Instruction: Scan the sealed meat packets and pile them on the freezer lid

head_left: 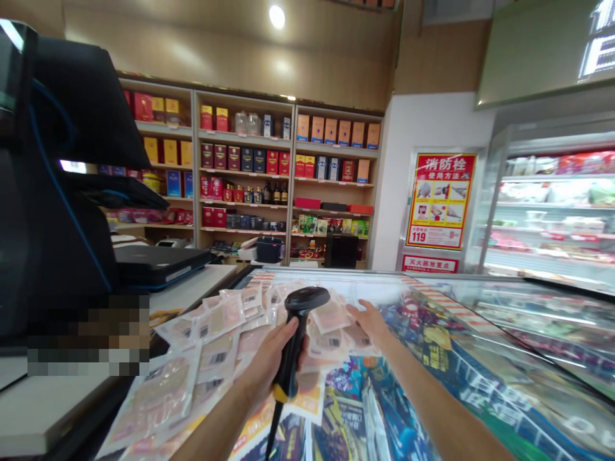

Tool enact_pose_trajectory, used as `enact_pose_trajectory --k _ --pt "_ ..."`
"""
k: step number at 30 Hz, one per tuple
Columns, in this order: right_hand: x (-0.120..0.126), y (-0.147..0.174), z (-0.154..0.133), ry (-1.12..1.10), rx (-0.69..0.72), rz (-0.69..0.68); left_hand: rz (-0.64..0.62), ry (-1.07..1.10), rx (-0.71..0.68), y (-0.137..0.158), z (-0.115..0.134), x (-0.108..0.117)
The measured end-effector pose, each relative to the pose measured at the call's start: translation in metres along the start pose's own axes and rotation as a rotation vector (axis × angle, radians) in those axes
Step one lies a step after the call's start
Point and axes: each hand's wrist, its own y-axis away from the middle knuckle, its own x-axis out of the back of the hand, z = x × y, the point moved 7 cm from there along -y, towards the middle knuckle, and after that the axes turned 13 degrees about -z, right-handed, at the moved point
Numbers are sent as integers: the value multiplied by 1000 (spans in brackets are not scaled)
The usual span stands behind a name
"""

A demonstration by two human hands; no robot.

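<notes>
My left hand point(276, 352) is wrapped around the grip of a black handheld barcode scanner point(294, 339), held upright with its head on top and yellow trim near its cord. Beyond it, my right hand point(369, 321) reaches forward with fingers stretched out and apart, at the right edge of the sealed clear packets. Whether its fingertips touch a packet point(331, 315), I cannot tell. Many flat clear packets with barcode labels, such as a large packet point(161, 387), lie spread over the glass freezer top point(336, 278), mostly to the left of the scanner.
Colourful bagged goods point(355, 410) show under the glass. To the left, a counter point(57, 403) carries a black checkout terminal point(62, 192) and a dark flat device point(158, 266). Shelves of boxes point(243, 160) line the back wall. A lit cooler point(557, 211) stands at the right.
</notes>
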Motion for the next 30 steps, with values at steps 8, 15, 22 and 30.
enact_pose_trajectory --k 8,15,22,30 --pt "-18 3 -14 40 20 -141 -89 16 -6 -17 -4 -18" --pt "45 29 27 -492 124 -11 -129 225 65 -10 -16 -26" --pt "56 29 48 -485 211 95 -129 158 42 -8 -24 -24" --pt "81 24 66 -367 219 250 -24 31 -32 -29 -13 -36"
